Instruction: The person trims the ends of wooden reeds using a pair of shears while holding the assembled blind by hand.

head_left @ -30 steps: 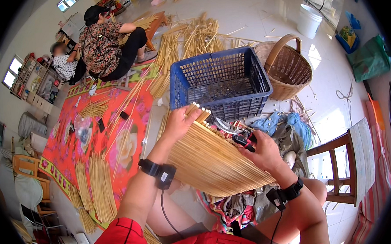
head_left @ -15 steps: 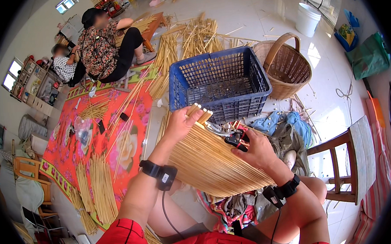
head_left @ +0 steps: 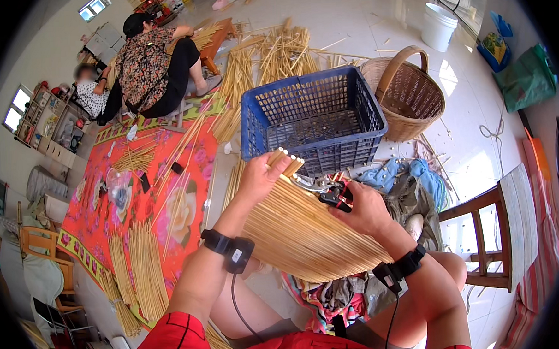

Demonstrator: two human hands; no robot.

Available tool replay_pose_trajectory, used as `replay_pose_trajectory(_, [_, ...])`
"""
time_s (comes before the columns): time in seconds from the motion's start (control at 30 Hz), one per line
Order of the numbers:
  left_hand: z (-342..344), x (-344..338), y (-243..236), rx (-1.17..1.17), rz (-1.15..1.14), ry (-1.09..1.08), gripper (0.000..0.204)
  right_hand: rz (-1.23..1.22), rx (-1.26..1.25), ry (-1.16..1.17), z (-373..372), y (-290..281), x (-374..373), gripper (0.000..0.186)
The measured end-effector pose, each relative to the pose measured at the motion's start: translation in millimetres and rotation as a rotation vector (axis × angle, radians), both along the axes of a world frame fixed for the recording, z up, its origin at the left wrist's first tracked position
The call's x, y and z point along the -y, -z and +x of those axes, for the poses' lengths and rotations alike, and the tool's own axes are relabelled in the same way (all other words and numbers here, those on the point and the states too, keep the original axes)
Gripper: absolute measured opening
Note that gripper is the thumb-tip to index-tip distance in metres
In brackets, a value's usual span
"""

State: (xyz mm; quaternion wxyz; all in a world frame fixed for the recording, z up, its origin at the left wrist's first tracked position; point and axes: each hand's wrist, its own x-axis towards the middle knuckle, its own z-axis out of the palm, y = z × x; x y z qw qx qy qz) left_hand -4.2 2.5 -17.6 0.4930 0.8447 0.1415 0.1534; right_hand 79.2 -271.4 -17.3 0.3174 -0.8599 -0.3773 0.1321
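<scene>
Head view. The mat of sticks (head_left: 311, 236), a slanting sheet of straw-coloured rods laid side by side, is held between the person's forearms, its top end just in front of the blue crate (head_left: 348, 155). The left hand (head_left: 259, 179) has its fingers closed around the upper corner of the mat, several pale stick ends jutting past the thumb. The right hand (head_left: 367, 209) has its fingers curled around the black-and-red handles of the clippers (head_left: 336, 201), whose metal blades lie along the mat's upper right edge; whether the blades touch a stick cannot be told. Each wrist bears a black strap with a small box. Beside the crate stands a wicker basket (head_left: 412, 107), with a white bucket (head_left: 439, 28) farther back. To the left, a red flowered cloth (head_left: 83, 232) covers part of the floor and carries bundles of sticks (head_left: 147, 270). Beyond it, a co-worker in a patterned shirt (head_left: 144, 71) sits near a heap of loose sticks (head_left: 287, 51). At right, a wooden stool (head_left: 517, 228).
</scene>
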Motion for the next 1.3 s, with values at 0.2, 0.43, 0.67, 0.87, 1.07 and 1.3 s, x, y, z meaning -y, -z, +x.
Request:
replay_pose_trajectory(0.2, [-2, 0, -2, -0.009, 0.007, 0.011, 0.058, 0.0, 0.111, 0.007, -5, 3, 2, 0.057])
replay_pose_trajectory(0.43, [-3, 6, -12, 0.021, 0.009, 0.019, 0.054, 0.024, 0.254, 0.007, -8, 3, 7, 0.053])
replay_pose_trajectory(0.67, [-7, 0, -16, 0.003, -0.008, 0.044, 0.052, 0.131, 0.089, 0.11, -16, -6, 13, 0.048])
replay_pose_trajectory(0.87, [-11, -9, -30, -0.182, -0.271, 0.135, 0.042, 0.304, -0.587, 0.234, -13, -25, 29, 0.056])
replay_pose_trajectory(1.07, [-18, -16, -41, -0.309, -0.254, 0.343, 0.05, 0.488, -0.785, 0.254, -13, -13, 31, 0.059])
replay_pose_trajectory(1.3, [-22, -9, -48, -0.205, -0.355, 0.345, 0.045, 0.189, -0.157, 0.082, -11, -14, 51, 0.066])
